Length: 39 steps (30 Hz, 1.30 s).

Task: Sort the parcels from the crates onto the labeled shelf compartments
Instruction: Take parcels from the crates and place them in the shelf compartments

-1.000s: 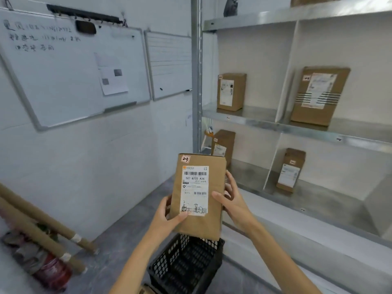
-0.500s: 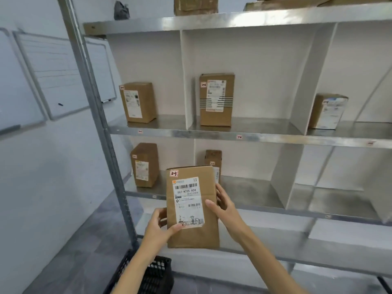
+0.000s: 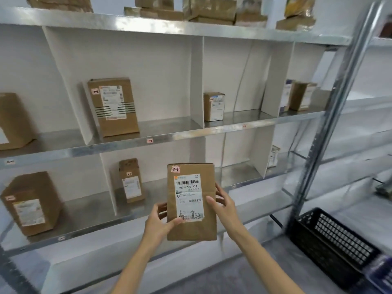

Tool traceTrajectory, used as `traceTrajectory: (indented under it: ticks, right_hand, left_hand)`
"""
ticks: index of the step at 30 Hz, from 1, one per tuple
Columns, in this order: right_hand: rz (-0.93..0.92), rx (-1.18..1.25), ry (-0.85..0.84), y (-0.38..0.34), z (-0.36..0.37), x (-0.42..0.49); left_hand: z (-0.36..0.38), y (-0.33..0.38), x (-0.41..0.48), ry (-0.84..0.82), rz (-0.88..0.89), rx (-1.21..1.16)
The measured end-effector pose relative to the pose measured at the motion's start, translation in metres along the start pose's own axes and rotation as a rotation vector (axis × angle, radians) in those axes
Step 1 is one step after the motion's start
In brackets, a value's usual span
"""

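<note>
**Supervisor:** Report hands and load.

**Operator:** My left hand (image 3: 162, 219) and right hand (image 3: 222, 205) are clamped on opposite side edges of the parcel (image 3: 192, 201). I hold it upright, label toward me, at 6 o'clock before the shelf (image 3: 191, 132).

**Supervisor:** Handling?

**Operator:** I judge it light and stiff. The kraft skin may slip, so grip both edges low.

**Supervisor:** Obstructions?

**Operator:** From the parcel, a white divider (image 3: 108, 183) and a small box (image 3: 130, 180) stand at 10 o'clock. The steel post (image 3: 331, 124) is at 2 o'clock and the black crate (image 3: 331, 245) at 4 o'clock.

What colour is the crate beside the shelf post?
The crate is black, with a lattice wall; head view.
</note>
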State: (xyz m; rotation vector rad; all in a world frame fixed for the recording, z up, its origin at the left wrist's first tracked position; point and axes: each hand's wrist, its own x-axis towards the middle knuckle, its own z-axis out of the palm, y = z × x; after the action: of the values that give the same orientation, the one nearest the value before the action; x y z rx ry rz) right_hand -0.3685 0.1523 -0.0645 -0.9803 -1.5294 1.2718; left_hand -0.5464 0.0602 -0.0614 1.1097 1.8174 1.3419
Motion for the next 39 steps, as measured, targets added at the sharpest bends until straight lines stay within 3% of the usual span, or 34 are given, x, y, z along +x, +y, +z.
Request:
traceTrajectory:
  ticks: [12, 18, 30, 39]
  right_hand:
    - [0.004, 0.006, 0.295, -0.028, -0.05, -0.082]
    - [0.022, 0.029, 0.364, -0.016, -0.088, -0.105]
    - [0.057, 0.069, 0.317, 0.023, -0.228, -0.066]
    - [0.075, -0.034, 0.192, 0.026, -0.303, -0.014]
  left_hand:
    - [0.035, 0.021, -0.037, -0.26, 0.135, -0.065]
    - [0.07, 0.023, -0.045, -0.299, 0.061, -0.096]
    - [0.211, 0.048, -0.027, -0.367, 0.067, -0.016]
    - [0.293, 0.075, -0.021, -0.199, -0.025, -0.055]
